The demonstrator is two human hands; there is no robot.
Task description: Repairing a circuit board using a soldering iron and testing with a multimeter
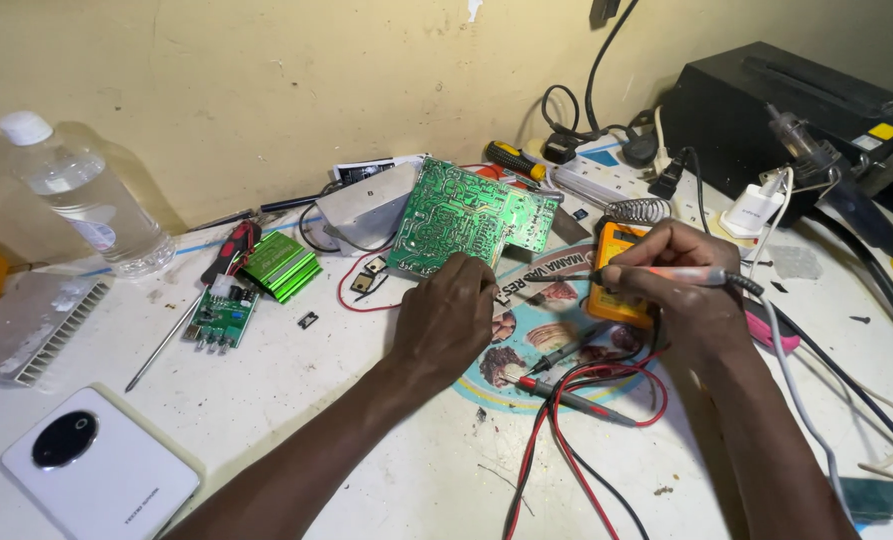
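Head view: left hand (448,318) pinches green circuit board (466,215) (tilted); right hand (666,285) grips soldering iron (666,274) over round colourful label (556,340).

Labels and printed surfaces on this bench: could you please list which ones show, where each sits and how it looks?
Bottle label: far left, on the clear plastic bottle, pale with a red patch.
Round printed mat: centre, under both hands, light blue with food pictures.
Printed card: by the wall, behind the green circuit board, black and white.
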